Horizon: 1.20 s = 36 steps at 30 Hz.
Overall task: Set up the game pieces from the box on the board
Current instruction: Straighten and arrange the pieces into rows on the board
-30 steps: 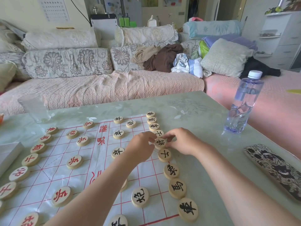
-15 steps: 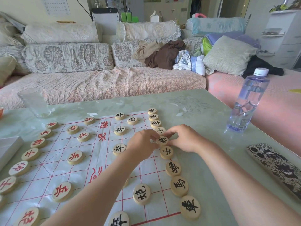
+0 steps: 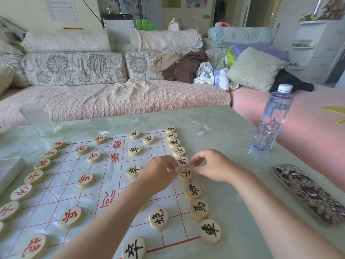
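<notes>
- Both hands are at the middle of the black back row [image 3: 199, 209], which runs down the right edge of the board [image 3: 56, 195]. I read this as squaring-up, not fresh placing.
- The left hand [image 3: 158, 174] is curled, knuckles up, with its fingertips at the left rim of the general piece [image 3: 182, 161]. The knuckles hide those tips, so I cannot tell whether they pinch the disc or only nudge it.
- The right hand [image 3: 214, 167] comes in from the other side. Its forefinger and thumb are a little apart, tips just beside the general and the advisor piece [image 3: 185, 173] below it, gripping nothing that I can see.
- Flanking from both sides makes sense to me (a round disc pushed from one side alone would likely slide off its crossing).
- The general lies flat and face up on the board, very close to the advisor; I cannot tell whether they touch.
- The red row [image 3: 34, 177] lines the opposite edge, with soldiers and cannons standing between the two rows, so I judge the set-up nearly complete.
- The white box [image 3: 9, 171] sits at the left of the table [image 3: 224, 131], well apart from the hands.
- The water bottle [image 3: 270, 118] stands to the right, off the board. I'd watch the right elbow there.
</notes>
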Each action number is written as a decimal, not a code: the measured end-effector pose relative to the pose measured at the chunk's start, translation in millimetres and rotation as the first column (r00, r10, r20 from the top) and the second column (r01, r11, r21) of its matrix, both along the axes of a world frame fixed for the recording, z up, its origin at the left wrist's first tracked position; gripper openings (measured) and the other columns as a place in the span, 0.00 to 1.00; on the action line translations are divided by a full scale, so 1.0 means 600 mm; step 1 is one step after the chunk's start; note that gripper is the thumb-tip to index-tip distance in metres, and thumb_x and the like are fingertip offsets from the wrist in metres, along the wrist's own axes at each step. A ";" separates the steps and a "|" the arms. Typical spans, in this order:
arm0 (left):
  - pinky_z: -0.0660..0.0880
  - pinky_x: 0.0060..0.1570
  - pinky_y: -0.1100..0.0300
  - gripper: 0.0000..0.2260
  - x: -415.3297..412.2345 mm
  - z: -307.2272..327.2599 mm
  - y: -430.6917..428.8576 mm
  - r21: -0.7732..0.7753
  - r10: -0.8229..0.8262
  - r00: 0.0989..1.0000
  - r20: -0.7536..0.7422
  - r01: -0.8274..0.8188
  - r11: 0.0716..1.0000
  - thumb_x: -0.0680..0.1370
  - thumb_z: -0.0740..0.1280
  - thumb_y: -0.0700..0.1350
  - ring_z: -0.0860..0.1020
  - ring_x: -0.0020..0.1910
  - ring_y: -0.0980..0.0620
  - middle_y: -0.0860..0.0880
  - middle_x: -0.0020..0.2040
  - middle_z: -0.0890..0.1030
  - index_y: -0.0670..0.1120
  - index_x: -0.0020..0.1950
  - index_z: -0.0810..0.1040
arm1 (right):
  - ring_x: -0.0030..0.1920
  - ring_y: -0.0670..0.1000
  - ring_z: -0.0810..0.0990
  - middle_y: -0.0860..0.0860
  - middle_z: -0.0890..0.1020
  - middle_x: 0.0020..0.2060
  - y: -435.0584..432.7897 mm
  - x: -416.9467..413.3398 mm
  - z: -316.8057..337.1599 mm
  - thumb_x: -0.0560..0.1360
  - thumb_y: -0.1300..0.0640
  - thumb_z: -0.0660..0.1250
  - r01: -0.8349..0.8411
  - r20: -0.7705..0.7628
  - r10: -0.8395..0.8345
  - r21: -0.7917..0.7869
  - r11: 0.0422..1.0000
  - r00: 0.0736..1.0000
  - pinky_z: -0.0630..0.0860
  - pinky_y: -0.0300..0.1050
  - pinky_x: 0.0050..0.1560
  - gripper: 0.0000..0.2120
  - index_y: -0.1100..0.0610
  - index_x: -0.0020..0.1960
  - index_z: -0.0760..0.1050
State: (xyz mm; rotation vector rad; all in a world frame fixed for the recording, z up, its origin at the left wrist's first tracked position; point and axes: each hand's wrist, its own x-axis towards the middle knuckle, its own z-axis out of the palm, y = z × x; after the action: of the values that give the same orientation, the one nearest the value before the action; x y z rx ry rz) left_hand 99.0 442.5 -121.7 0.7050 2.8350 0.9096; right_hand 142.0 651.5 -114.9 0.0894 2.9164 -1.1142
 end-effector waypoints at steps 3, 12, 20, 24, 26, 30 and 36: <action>0.77 0.47 0.61 0.10 0.014 0.000 0.000 -0.036 0.004 1.000 0.012 -0.003 0.999 0.74 0.68 0.47 0.76 0.42 0.58 0.61 0.49 0.81 0.58 0.55 0.79 | 0.44 0.41 0.80 0.40 0.83 0.46 0.001 0.011 -0.001 0.71 0.50 0.75 -0.014 0.045 0.013 0.028 1.000 0.999 0.71 0.33 0.42 0.09 0.43 0.50 0.81; 0.76 0.49 0.59 0.14 0.029 0.001 0.007 -0.026 -0.004 1.000 0.017 0.005 1.000 0.73 0.72 0.47 0.76 0.46 0.57 0.61 0.51 0.80 0.58 0.58 0.77 | 0.44 0.40 0.80 0.40 0.83 0.48 -0.006 0.018 0.003 0.73 0.51 0.75 -0.074 0.067 0.071 0.042 0.996 0.995 0.72 0.33 0.43 0.13 0.44 0.57 0.83; 0.77 0.46 0.57 0.13 0.023 -0.004 0.013 -0.012 0.003 1.000 0.028 -0.003 1.000 0.72 0.74 0.49 0.74 0.41 0.58 0.63 0.49 0.80 0.58 0.55 0.78 | 0.48 0.42 0.80 0.40 0.83 0.46 -0.012 0.013 0.004 0.71 0.51 0.76 -0.083 0.073 0.080 0.040 0.996 0.994 0.75 0.36 0.48 0.13 0.41 0.54 0.83; 0.76 0.46 0.58 0.16 0.028 -0.001 0.011 -0.026 -0.008 1.000 0.016 0.008 1.000 0.72 0.73 0.48 0.75 0.45 0.57 0.62 0.51 0.80 0.57 0.58 0.76 | 0.42 0.41 0.78 0.41 0.83 0.48 -0.014 0.019 0.014 0.72 0.50 0.76 -0.090 0.068 0.086 0.056 0.994 0.994 0.69 0.33 0.38 0.14 0.41 0.57 0.82; 0.76 0.48 0.59 0.18 0.035 0.004 0.008 -0.046 -0.007 1.000 -0.012 0.007 0.999 0.73 0.72 0.48 0.76 0.49 0.56 0.62 0.54 0.78 0.58 0.61 0.75 | 0.39 0.39 0.76 0.41 0.82 0.50 -0.012 0.025 0.019 0.73 0.50 0.74 -0.065 0.050 0.061 0.069 0.996 0.997 0.66 0.30 0.35 0.15 0.43 0.59 0.81; 0.74 0.47 0.60 0.15 0.055 0.015 0.000 -0.057 -0.044 0.993 -0.112 0.038 0.998 0.74 0.71 0.46 0.74 0.48 0.56 0.59 0.52 0.77 0.56 0.59 0.76 | 0.38 0.39 0.76 0.42 0.82 0.48 -0.007 0.045 0.028 0.74 0.53 0.73 -0.033 0.023 0.032 0.078 0.996 0.999 0.66 0.29 0.34 0.09 0.46 0.54 0.80; 0.71 0.44 0.66 0.11 0.092 0.018 0.000 -0.071 -0.189 0.980 -0.067 0.184 0.980 0.76 0.67 0.45 0.73 0.44 0.59 0.60 0.47 0.76 0.58 0.55 0.79 | 0.45 0.45 0.81 0.43 0.82 0.44 -0.004 0.078 0.028 0.71 0.47 0.75 -0.034 0.110 0.027 0.059 0.998 0.994 0.74 0.35 0.42 0.05 0.46 0.44 0.81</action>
State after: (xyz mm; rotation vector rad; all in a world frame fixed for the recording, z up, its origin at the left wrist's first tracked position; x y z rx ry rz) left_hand 154.0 442.7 -110.9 0.9960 2.7854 0.7747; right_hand 189.1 648.9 -98.1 0.1026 2.8454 -0.9833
